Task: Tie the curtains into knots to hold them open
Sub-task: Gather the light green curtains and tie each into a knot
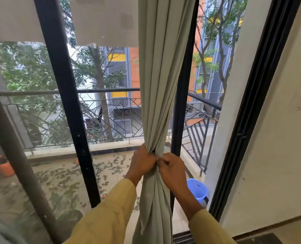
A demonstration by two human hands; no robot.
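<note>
A pale grey-green curtain (161, 71) hangs from the top of the frame in front of a black-framed glass door, gathered into one bunch. At about sill height its folds are pinched together and slightly twisted. My left hand (142, 162) grips the bunch from the left side. My right hand (171, 167) holds the same bunch from the right, fingertips touching the left hand's. Below the hands the curtain falls loose to the floor (155, 205). Both arms wear yellow sleeves. No knot shows in the fabric.
A black door frame post (65, 95) stands left of the curtain and another (183, 95) right behind it. A white wall (276, 138) closes the right side. Outside lie a leaf-strewn balcony, a black railing (111, 118), a blue bucket (197, 190) and an orange pot (5, 168).
</note>
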